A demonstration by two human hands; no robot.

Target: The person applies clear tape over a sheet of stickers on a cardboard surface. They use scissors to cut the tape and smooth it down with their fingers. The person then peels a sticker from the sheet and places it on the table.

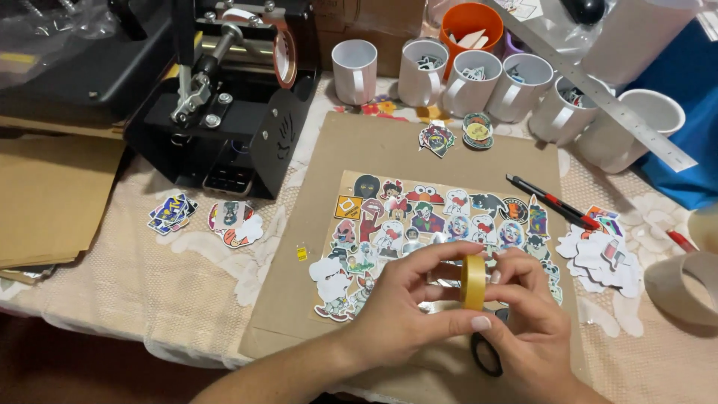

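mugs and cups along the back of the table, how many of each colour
white mugs: 6
orange cup: 1
total: 7

The hands hold a yellow tape roll at the near edge, well apart from the row.

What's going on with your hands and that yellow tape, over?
Left hand and right hand both grip yellow tape roll. Held above sticker sheet. Nothing blocking.

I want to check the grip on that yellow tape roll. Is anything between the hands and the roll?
Nothing visible. The left hand and right hand both touch the tape roll directly, holding it upright on edge above the sticker sheet. Black scissors lie below, partly hidden by the right hand.
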